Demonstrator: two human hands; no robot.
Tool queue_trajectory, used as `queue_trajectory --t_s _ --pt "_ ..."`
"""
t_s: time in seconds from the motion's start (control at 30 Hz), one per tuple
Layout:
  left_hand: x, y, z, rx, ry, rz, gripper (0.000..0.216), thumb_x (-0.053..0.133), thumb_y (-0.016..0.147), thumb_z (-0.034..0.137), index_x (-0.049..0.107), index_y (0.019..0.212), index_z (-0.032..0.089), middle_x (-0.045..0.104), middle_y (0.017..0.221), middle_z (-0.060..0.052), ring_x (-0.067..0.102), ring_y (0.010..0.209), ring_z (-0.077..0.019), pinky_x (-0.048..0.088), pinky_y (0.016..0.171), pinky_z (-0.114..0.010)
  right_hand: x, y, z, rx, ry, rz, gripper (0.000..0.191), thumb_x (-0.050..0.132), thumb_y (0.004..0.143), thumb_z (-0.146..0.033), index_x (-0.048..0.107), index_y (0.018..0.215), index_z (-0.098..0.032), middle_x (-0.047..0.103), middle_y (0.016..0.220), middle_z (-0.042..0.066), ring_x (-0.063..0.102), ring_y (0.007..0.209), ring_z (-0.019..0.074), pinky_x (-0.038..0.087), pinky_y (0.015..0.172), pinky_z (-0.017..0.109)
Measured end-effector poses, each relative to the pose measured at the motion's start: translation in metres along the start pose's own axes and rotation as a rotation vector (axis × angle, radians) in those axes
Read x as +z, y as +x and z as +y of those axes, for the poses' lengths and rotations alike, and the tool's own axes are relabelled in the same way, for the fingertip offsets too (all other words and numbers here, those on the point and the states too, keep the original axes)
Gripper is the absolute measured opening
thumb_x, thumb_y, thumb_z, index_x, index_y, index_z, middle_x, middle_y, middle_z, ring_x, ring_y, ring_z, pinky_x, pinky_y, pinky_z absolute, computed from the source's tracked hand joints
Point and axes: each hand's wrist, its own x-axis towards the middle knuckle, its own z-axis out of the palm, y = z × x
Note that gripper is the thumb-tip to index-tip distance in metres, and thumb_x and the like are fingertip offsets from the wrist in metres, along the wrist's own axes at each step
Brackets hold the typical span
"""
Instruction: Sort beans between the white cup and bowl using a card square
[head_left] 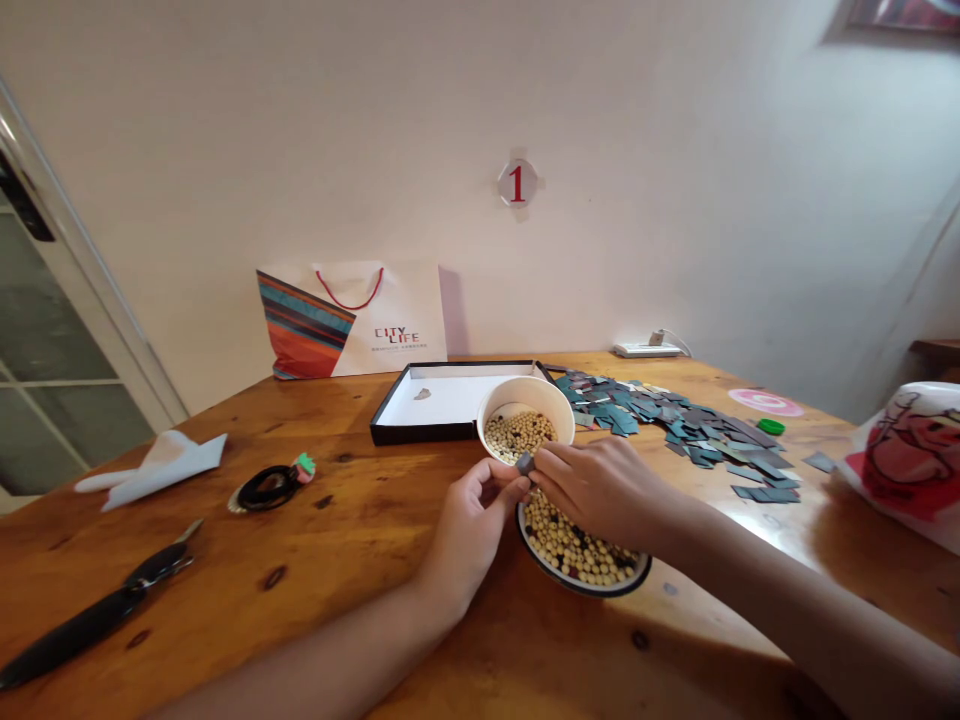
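Observation:
Both my hands meet over the rim between two bowls of beans. My left hand (474, 520) pinches a small dark grey piece (525, 464) between thumb and fingers. My right hand (600, 485) comes in from the right, its fingers closed on the same piece. What the piece is, I cannot make out. Behind the hands stands a white paper bowl (564, 405), partly filled with pale beans and some dark ones. Below my right hand is a dark-rimmed bowl (585, 590) of yellowish beans with dark ones mixed in; the hand hides part of it.
A black-edged white tray (480, 380) lies behind the paper bowl, with a paper bag (397, 310) near it. Dark flat pieces (660, 410) spread at the right, by a plastic bag (911, 460). Leftward are a black hair tie (268, 488), a folding knife (97, 615) and tissue (169, 465).

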Motion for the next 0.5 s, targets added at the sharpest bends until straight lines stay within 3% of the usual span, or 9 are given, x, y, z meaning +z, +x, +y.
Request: queue_trajectory --t_s 0.5 --pt "-0.0004 0.0006 0.0009 -0.044 -0.013 0.021 0.011 0.059 0.069 0.025 0.055 0.066 0.015 0.055 0.064 0.002 0.049 0.064 -0.0118 0.037 0.062 -0.022 -0.0018 -0.0005 -0.0005 -0.046 -0.017 -0.036 0.019 0.033 0.088 -0.027 0.046 0.076 -0.019 0.054 0.068 -0.001 0.047 0.052 0.011 0.01 0.048 0.027"
